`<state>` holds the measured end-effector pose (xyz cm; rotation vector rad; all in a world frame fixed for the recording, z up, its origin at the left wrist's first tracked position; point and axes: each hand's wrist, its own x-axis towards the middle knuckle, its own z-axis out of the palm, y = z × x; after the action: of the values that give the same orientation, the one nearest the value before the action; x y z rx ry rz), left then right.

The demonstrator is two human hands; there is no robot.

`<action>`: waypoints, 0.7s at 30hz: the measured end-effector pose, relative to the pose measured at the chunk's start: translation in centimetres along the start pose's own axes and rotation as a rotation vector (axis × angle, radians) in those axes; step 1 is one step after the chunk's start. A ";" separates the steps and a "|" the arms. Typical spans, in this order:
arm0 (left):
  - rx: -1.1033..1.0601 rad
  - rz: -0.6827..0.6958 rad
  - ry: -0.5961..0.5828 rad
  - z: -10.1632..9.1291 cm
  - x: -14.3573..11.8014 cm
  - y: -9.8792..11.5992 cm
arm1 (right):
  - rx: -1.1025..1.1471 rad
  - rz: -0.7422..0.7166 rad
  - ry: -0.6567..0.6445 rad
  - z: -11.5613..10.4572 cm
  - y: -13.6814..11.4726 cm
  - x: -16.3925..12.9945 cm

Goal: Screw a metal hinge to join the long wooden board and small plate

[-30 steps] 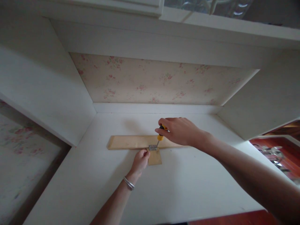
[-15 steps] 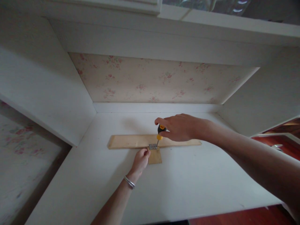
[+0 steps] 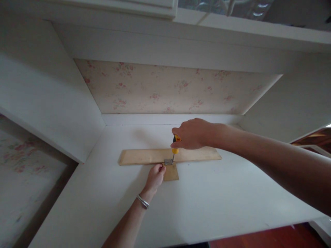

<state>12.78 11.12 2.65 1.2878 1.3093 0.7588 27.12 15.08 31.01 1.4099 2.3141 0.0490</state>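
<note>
My right hand (image 3: 193, 133) is wrapped round the yellow and black handle of a screwdriver (image 3: 175, 150). The shaft points down, its tip at the right side of a small metal hinge (image 3: 168, 162). The hinge lies across the joint between a long wooden strip (image 3: 142, 156) and a small wooden piece (image 3: 171, 172) below it. My left hand (image 3: 156, 175), a silver bracelet at its wrist, is closed with thumb and fingers at the left edge of the small piece, just under the hinge. Its fingertips are partly hidden.
The wood lies on a white countertop (image 3: 219, 196) between white side panels (image 3: 51, 93). Behind is a floral wallpapered wall (image 3: 168, 89). A cabinet (image 3: 116, 7) with glassware overhangs the top. Red flooring (image 3: 258, 237) shows past the front edge.
My right hand has turned on the screwdriver handle, its knuckles higher and fingers curled further round. The right forearm has risen slightly. My left hand and the wood stay in place.
</note>
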 end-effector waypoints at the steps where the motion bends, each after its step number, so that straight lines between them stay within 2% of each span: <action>1: 0.000 0.004 0.000 0.0 0.0 0.0 | 0.011 -0.022 -0.004 -0.1 0.0 0.1; 4: -0.002 0.006 0.002 0.0 0.1 0.0 | 0.015 -0.076 -0.010 -0.3 -0.1 0.4; 8: -0.016 -0.009 0.001 0.0 0.1 0.1 | -0.011 0.007 -0.050 -0.5 -0.1 0.6; 13: -0.012 -0.006 0.000 -0.1 -0.2 0.5 | -0.001 -0.047 -0.073 -0.7 -0.1 0.3; 17: -0.002 -0.014 0.006 -0.2 -0.2 0.6 | -0.002 0.032 -0.091 -0.8 -0.1 0.4; 21: 0.006 -0.014 0.008 -0.2 -0.1 0.5 | 0.031 -0.050 -0.059 -0.7 -0.1 0.6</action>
<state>12.72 11.14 3.19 1.2805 1.3267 0.7515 26.52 15.64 31.42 1.3500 2.3093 -0.0435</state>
